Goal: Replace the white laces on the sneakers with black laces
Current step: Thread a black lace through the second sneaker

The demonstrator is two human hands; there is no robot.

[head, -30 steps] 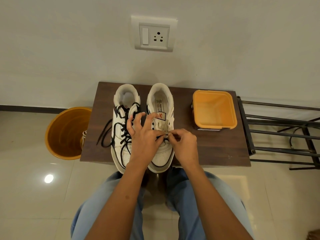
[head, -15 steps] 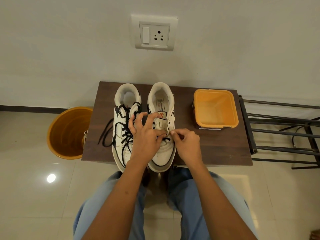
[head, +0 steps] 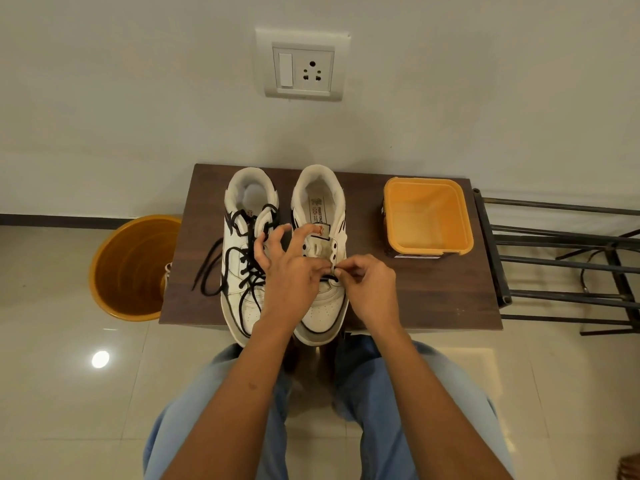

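On the bench (head: 415, 299), the left sneaker (head: 242, 271) already carries black laces; the right sneaker (head: 323, 258) beside it shows mostly bare eyelets, one black lace (head: 329, 278) crossing its lowest pair; right hand (head: 369, 289) pinches an eyelet flap there; left hand (head: 294, 275), fingers spread, steadies the tongue; most threading remains, I judge.

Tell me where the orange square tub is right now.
In the head view, the orange square tub sits on the right end of the dark wooden table, right of the unlaced sneaker, beside the black metal rack.
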